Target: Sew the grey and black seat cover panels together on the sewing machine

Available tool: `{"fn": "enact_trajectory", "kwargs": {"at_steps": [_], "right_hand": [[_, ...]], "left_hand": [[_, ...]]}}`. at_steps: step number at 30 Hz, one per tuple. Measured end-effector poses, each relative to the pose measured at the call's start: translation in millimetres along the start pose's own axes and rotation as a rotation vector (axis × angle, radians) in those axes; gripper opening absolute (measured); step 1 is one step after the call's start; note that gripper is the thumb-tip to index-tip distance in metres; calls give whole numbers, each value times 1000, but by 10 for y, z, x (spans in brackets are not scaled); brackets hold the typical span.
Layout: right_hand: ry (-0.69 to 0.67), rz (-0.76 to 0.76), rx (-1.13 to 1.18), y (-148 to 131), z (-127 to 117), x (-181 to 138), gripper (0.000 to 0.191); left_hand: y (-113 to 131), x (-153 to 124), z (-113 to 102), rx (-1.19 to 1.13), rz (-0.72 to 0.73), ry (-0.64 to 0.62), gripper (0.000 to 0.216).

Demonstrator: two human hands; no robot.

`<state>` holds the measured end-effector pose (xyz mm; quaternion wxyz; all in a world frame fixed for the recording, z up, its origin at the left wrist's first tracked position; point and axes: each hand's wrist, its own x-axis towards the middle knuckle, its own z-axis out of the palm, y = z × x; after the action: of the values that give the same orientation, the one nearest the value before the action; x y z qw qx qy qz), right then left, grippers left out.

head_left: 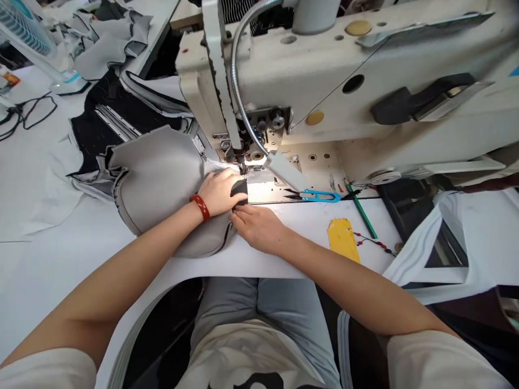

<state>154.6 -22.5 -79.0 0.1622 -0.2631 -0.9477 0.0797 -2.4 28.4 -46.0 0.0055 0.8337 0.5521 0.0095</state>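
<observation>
A grey panel (162, 173) with dark stitched edges, leather-like or fabric, lies on the table with its right end by the sewing machine's needle area. My left hand (221, 192), with a red bracelet at the wrist, rests flat on that end, thumb apart from the fingers. Between its thumb and fingers shows a small black piece (240, 190). My right hand (259, 229) is closed at the near edge of the panel, just below the black piece; its fingertips pinch the edge and the thumb is mostly hidden. The presser foot (242, 166) stands just beyond my left fingers.
The sewing machine (324, 86) spans the back, a lamp head (286, 170) hanging over its bed. Blue thread snips (320, 195), a green pencil (363, 213) and a yellow tag (343, 240) lie to the right. White strips (421, 243) hang beyond. More grey pieces (109, 43) and a fan are left.
</observation>
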Motion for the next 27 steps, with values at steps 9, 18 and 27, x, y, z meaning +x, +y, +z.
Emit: {"fn": "enact_trajectory", "kwargs": {"at_steps": [9, 18, 27], "right_hand": [[-100, 26, -52, -23, -75, -24, 30], [14, -41, -102, 0, -53, -54, 33], [-16, 5, -61, 101, -11, 13, 37]], "left_hand": [[288, -217, -86, 68, -54, -87, 32], [250, -170, -152, -106, -138, -124, 37], [218, -96, -191, -24, -92, -152, 29]]}}
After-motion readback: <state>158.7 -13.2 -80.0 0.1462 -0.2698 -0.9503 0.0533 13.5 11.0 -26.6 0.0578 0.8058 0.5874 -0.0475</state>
